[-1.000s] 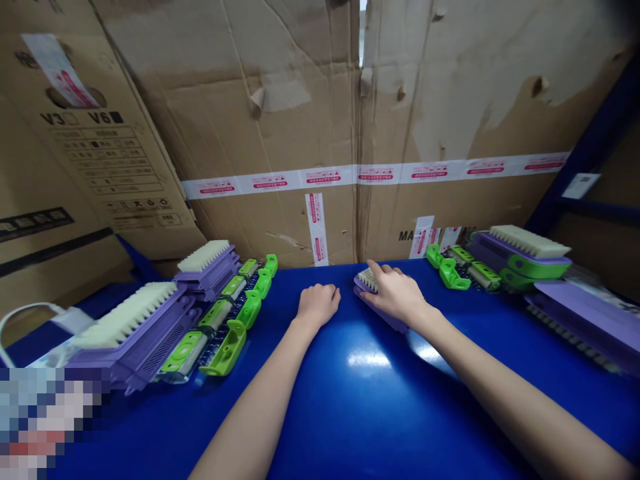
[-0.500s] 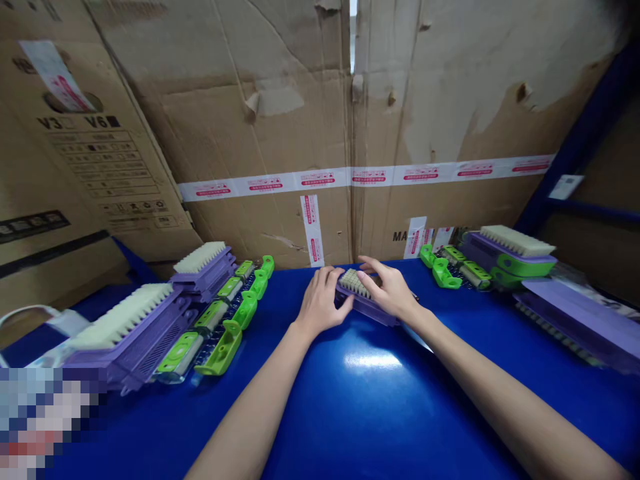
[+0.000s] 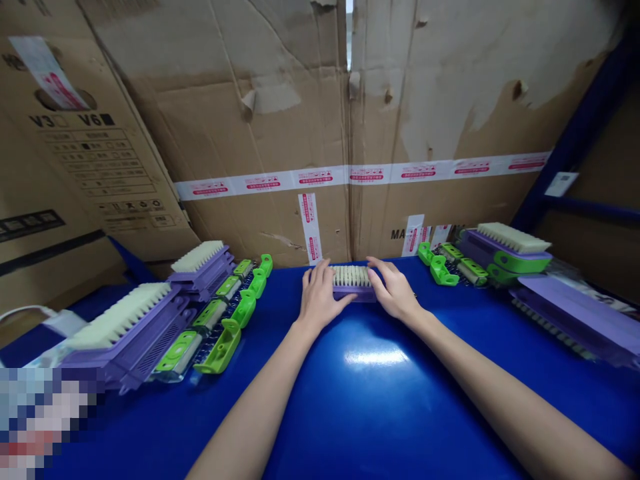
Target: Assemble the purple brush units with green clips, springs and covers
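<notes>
A purple brush point(image 3: 353, 277) with cream bristles facing up is at the back middle of the blue table, lying level. My left hand point(image 3: 321, 295) grips its left end, thumb along the front side and fingers over the far edge. At the right end, my right hand point(image 3: 393, 288) holds the brush, thumb by the bristles and fingers reaching behind. Both palms hide the ends of the purple body.
Larger purple brushes point(image 3: 123, 313) stand at left beside a row of green-and-clear parts point(image 3: 183, 350) and green brackets point(image 3: 225, 340). More green brackets point(image 3: 443, 270) and stacked purple brushes point(image 3: 515, 250) are at right. Taped cardboard point(image 3: 265, 153) walls the table's point(image 3: 350, 413) back.
The brush has turned from a slant to lie straight across in front of me. My right hand has shifted slightly and now sits at its right end.
</notes>
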Action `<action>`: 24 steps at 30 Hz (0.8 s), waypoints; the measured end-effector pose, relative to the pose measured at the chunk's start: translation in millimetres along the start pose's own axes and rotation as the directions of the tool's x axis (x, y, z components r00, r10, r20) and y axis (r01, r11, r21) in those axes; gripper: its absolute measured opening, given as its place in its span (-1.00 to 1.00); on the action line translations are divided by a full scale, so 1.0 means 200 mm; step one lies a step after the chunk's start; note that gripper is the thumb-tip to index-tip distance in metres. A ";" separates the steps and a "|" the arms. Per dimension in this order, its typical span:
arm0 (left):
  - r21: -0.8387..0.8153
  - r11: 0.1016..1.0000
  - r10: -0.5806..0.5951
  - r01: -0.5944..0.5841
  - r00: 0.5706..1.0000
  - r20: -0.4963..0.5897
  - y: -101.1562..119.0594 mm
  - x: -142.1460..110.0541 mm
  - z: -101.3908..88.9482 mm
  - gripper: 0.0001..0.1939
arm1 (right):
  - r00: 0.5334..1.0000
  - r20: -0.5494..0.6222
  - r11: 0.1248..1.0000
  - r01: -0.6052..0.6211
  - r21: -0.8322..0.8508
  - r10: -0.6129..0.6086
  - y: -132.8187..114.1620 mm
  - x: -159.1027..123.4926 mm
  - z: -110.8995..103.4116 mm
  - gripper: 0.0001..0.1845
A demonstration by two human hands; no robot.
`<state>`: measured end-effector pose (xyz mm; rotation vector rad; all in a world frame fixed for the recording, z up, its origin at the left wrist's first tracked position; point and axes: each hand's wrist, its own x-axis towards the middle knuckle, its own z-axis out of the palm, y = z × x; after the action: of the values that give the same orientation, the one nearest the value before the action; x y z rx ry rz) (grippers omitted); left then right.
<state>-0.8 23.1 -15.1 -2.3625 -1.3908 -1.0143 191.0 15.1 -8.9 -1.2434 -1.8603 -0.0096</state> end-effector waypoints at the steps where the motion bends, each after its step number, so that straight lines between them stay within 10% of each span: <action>1: 0.026 0.998 -0.049 0.049 0.999 -0.009 0.00 0.00 0.00 -0.46 | 1.000 0.018 0.998 0.018 -0.056 -0.017 0.00 0.00 0.00 -0.52; 11: 0.326 0.866 -0.376 0.380 0.923 -0.079 0.00 0.00 -0.03 -0.45 | 0.994 0.024 0.811 -0.073 -0.581 0.106 0.08 0.03 -0.12 -0.52; 24: 0.336 0.869 -0.369 0.364 0.928 -0.051 -0.03 -0.01 -0.02 -0.46 | 0.831 -0.040 0.460 -0.347 -0.817 0.555 0.23 0.01 -0.31 -0.67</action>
<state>-8.6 23.9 -14.2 -1.9007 -1.8974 -0.7556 265.2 11.5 11.4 -2.4736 -1.6613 -0.4907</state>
